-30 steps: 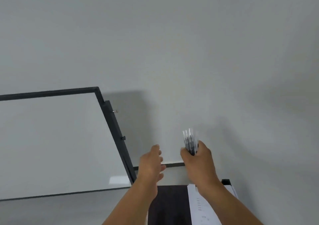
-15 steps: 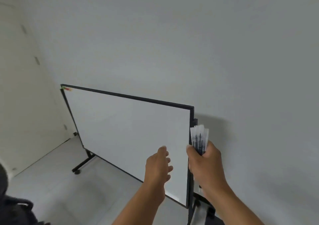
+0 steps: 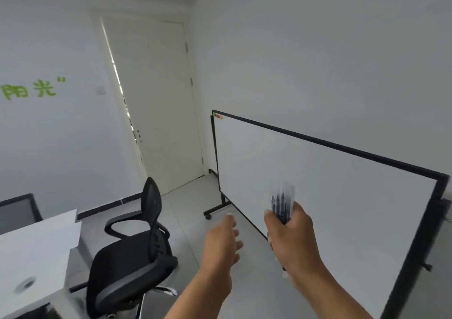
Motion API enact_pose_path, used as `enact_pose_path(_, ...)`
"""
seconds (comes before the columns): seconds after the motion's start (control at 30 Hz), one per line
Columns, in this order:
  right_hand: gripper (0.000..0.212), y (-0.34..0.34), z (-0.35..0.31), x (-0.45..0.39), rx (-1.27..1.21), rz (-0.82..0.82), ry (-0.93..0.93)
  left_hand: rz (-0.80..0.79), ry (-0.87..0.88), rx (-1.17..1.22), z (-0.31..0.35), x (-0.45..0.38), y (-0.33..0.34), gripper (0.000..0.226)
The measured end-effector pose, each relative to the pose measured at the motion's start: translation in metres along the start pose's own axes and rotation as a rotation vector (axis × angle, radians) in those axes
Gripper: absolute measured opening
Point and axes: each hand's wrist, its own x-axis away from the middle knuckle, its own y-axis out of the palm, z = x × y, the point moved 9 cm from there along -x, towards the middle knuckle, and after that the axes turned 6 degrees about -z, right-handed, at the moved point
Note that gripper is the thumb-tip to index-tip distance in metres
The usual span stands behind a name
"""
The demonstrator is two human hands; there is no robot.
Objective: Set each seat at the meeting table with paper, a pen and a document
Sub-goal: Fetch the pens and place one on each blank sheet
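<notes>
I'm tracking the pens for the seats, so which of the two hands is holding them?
The right hand holds them: its fingers are curled round the bundle of pens. The left hand holds nothing, with its fingers loosely bent.

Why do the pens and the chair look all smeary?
Head view: the pens in the right hand are streaked by motion blur, and so are the chair and left hand; the wide lens bends the whiteboard edges.

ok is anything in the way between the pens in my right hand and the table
Yes: the black chair stands beside the table, between it and the pens gripped in the right hand.
</notes>
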Motion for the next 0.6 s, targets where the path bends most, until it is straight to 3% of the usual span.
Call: enact_pose_path(0.6, 0.021, 0.35, -0.05, -0.116, 0.003, -0.4, -0.102, 0.378, 0.01, 0.128, 0.074, -0.149, -0.277, 0.028)
